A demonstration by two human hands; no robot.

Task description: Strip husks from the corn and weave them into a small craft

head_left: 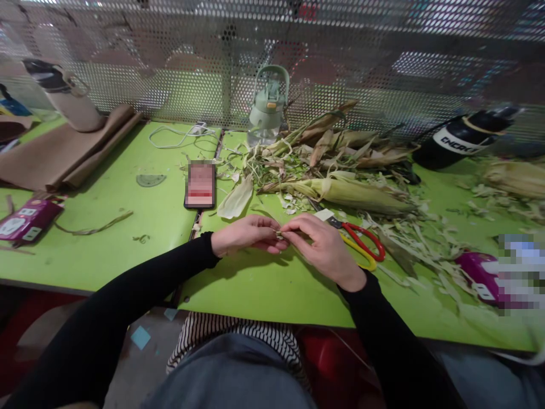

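Note:
My left hand [250,233] and my right hand [318,243] meet above the green table, thumbs and fingertips pinched together. Between them is a small, thin, pale strip [278,232] that looks like corn husk; my fingers hide most of it. Just behind my left hand lies a broad pale husk piece [235,199]. Scissors [367,238] with a red and a yellow handle lie beside my right hand, partly covered by it. Past my hands rests a large green corn husk [353,192], in front of a heap of dry husks [327,145].
A phone [200,184], a clear protractor [150,180] and a white charging cable [164,136] are on the left. A green-lidded bottle [268,108] stands at the perforated screen [170,74]. On the right are a black bottle [455,142], husk shreds [443,272] and a purple packet [479,272].

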